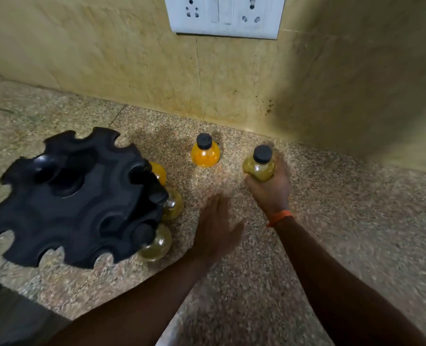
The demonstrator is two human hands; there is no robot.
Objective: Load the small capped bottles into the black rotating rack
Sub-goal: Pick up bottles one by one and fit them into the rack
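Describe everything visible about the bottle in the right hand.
The bottle is small and round-bellied, of clear plastic by the look, holding a dull yellow-green content. A black ribbed cap closes its short neck. It stands upright or nearly so, right of the orange bottle and near the wall. The right hand wraps its lower body from behind and below, so its base is hidden; whether it rests on the counter cannot be told. The picture is slightly blurred there.

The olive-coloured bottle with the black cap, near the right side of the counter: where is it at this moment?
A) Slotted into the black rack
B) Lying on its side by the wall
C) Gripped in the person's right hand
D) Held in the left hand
C: the right hand is wrapped around the base of the olive bottle, which is upright, while the left hand is open and holds nothing.
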